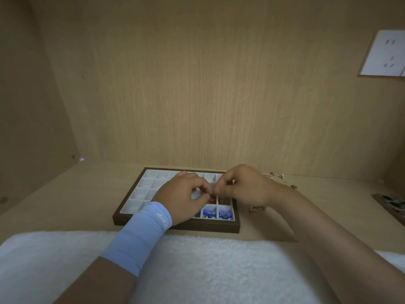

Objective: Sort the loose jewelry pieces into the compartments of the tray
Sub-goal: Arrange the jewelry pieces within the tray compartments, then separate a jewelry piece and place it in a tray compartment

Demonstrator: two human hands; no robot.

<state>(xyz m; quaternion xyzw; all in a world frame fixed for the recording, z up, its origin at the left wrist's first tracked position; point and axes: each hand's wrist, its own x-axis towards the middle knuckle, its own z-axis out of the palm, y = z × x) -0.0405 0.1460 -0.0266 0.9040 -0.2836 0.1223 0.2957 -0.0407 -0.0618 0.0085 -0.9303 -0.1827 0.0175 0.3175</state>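
Observation:
A dark-framed tray (pixel 175 226) with white compartments lies on the wooden surface. Blue pieces (pixel 209 212) fill two near-right compartments, and red-orange pieces (pixel 212 201) lie in the ones just behind. My left hand (pixel 182 194) and my right hand (pixel 243 187) hover over the tray's right half, fingertips meeting and curled as if pinching a small piece between them; the piece itself is too small to make out. Loose jewelry (pixel 278 177) lies on the surface right of the tray, with a small gold piece (pixel 255 209) by my right wrist.
A white fluffy cloth (pixel 197 266) covers the near edge. A second dark tray (pixel 392 205) shows at the far right edge. Wooden walls close in behind and at the left; a white socket plate (pixel 385 53) is on the back wall.

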